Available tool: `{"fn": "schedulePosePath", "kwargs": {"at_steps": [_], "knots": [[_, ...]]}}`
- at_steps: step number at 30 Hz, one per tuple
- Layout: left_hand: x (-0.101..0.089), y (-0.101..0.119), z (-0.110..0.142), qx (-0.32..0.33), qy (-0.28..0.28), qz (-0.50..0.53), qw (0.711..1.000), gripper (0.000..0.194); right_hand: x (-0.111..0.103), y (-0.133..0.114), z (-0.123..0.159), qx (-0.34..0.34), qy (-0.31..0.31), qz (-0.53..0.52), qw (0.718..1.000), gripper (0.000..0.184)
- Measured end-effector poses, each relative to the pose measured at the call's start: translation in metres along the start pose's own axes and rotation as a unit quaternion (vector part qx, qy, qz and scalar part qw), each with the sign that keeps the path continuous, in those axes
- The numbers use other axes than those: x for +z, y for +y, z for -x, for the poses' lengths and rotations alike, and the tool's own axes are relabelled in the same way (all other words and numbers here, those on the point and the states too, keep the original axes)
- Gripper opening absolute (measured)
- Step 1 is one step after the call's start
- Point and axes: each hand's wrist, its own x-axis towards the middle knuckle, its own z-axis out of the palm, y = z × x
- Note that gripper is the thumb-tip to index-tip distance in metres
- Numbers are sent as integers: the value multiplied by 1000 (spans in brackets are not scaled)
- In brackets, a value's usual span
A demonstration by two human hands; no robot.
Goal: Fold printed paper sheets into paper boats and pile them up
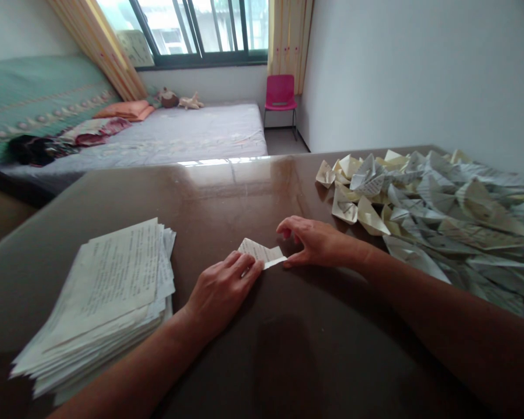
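Note:
A small folded sheet of printed paper (262, 251) lies on the brown glossy table (227, 203). Its visible outline has a peak at the upper left and a pale folded strip along the near edge. The fingers of my left hand (227, 285) are closed on its left end, hiding that part. My right hand (314, 241) is at the right end, with the thumb tip at the paper's right corner. Its other fingers are raised and curled, apart from the thumb, and nothing is gripped between them.
To the left stands a stack of printed sheets (113, 273). Many folded paper boats (436, 192) are heaped on the right, beside my right forearm. Beyond the table are a bed (209, 128), a pink chair (280, 93) and a window (209, 29).

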Motion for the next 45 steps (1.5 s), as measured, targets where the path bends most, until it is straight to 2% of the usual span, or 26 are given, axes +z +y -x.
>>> {"fn": "schedulePosePath", "kwargs": {"at_steps": [3, 9, 13, 17, 21, 26, 29, 32, 35, 40, 42, 45], "knots": [[0, 0, 1, 9, 21, -15, 1000, 25, -1, 2, 0, 11, -23, 10, 1000, 45], [2, 0, 2, 23, 39, -16, 999, 28, 4, -2, -2, 10, -24, -37, 999, 36], [5, -1, -2, -25, 6, 21, 999, 30, 7, -3, -3, 7, -16, -55, 998, 19], [3, -2, -7, -57, -54, 63, 995, 32, 3, -10, 1, -61, -2, 30, 998, 14], [2, -3, -7, -68, -66, 80, 992, 32, -3, -17, 5, -140, -21, 105, 984, 21], [4, -3, -9, -68, -61, 83, 992, 37, -1, -11, 3, -179, -16, 112, 977, 24], [2, -3, -13, -72, -76, 80, 991, 38, -1, -5, 3, -196, -22, 97, 976, 22], [-1, -2, -17, -78, -89, 83, 990, 36, 0, -3, 3, -171, -26, 82, 981, 20], [-1, -1, -18, -89, -87, 86, 989, 33, 5, -5, 2, -116, -11, 59, 991, 22], [3, -2, -14, -132, -36, 48, 989, 39, 17, -10, -4, -40, 17, 46, 998, 20], [3, -2, -11, -117, -11, 20, 993, 44, 20, -12, -5, -22, 22, 55, 998, 17], [2, -1, -8, -61, 38, -12, 997, 35, 22, -14, -5, -4, 34, 58, 998, 13]]}}
